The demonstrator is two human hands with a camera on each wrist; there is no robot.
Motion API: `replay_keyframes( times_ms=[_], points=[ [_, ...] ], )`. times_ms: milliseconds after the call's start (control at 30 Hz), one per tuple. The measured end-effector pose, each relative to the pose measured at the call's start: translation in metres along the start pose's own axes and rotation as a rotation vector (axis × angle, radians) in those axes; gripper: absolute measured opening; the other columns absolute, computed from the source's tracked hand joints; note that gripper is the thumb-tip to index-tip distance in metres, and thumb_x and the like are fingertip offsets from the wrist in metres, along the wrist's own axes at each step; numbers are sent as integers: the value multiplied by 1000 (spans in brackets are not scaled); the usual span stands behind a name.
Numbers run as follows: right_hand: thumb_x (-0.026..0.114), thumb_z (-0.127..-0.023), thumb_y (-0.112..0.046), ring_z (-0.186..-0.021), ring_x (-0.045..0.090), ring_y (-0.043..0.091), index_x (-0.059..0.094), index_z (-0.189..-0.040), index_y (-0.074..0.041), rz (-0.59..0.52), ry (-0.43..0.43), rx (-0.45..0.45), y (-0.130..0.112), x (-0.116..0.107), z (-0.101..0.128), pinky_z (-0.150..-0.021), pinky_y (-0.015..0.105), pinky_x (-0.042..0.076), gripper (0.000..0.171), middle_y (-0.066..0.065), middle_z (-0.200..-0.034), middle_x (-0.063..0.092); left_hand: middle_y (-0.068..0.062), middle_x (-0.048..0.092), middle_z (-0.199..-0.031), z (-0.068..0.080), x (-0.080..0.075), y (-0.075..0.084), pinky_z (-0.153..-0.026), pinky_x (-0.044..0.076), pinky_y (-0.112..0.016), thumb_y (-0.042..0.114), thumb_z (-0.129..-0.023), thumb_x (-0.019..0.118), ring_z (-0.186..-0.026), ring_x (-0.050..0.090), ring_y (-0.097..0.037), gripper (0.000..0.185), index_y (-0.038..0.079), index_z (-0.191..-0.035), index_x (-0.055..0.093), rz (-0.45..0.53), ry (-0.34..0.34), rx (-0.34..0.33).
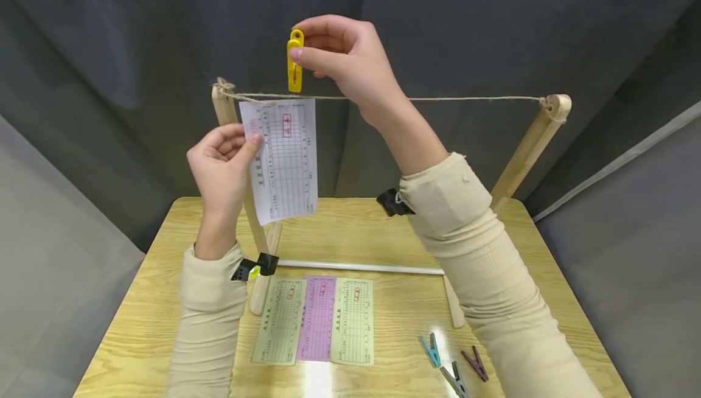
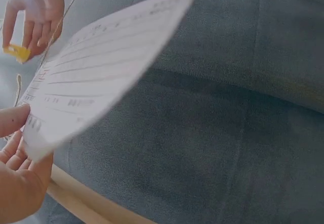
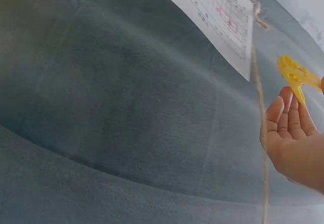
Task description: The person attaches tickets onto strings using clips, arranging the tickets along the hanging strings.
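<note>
A twine string runs between two wooden posts above the table. My left hand pinches the left edge of a white printed slip and holds it up with its top edge at the string. My right hand pinches a yellow clothespin just above the string, over the slip's top edge. In the left wrist view the white slip fans out from my thumb. The right wrist view shows the yellow clothespin beside the string.
The wooden frame's right post and a white crossbar stand on the wooden table. Three slips, green, purple and green, lie flat in front. Loose clothespins lie at the front right. Grey cloth surrounds.
</note>
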State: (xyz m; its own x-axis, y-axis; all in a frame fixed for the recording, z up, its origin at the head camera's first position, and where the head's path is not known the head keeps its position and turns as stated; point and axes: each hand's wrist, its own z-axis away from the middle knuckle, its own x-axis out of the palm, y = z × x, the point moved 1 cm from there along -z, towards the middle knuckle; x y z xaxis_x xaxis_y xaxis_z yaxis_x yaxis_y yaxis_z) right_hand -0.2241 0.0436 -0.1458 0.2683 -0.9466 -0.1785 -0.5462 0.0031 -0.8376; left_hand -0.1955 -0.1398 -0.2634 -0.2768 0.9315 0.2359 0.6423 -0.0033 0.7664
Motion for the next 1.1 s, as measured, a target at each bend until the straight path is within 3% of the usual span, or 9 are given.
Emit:
replay_keyframes(
  times_ms=[200,433,733,1100],
  points=[
    [65,-82,-7,-85,57,17,60,-108,2,65,-22,50,6,12,-11,-73,27,44,28,9,-95,64,-1,65,-67,1,0,-1,-58,49,-19,-9,-73,69,-58,60,-10,9,-6,-81,65,28,16,-33],
    [68,-80,-3,-82,59,17,64,-98,4,102,-27,19,7,17,-20,-79,23,46,20,10,-88,64,1,66,-68,1,-2,0,-57,49,-19,-8,-73,70,-58,60,-9,11,-10,-83,65,-7,27,4],
    [66,-80,1,-78,57,20,66,-88,7,87,27,8,7,22,-22,-77,25,47,10,11,-82,64,1,66,-69,1,-3,1,-59,50,-19,-9,-73,69,-59,60,-9,10,-9,-82,66,6,25,27],
    [66,-81,-4,-83,57,18,68,-90,2,180,-50,116,13,30,-21,-78,23,44,11,9,-87,64,-1,66,-69,2,-2,2,-58,49,-19,-7,-74,70,-59,60,-10,11,-11,-83,65,12,35,-24]
  ],
)
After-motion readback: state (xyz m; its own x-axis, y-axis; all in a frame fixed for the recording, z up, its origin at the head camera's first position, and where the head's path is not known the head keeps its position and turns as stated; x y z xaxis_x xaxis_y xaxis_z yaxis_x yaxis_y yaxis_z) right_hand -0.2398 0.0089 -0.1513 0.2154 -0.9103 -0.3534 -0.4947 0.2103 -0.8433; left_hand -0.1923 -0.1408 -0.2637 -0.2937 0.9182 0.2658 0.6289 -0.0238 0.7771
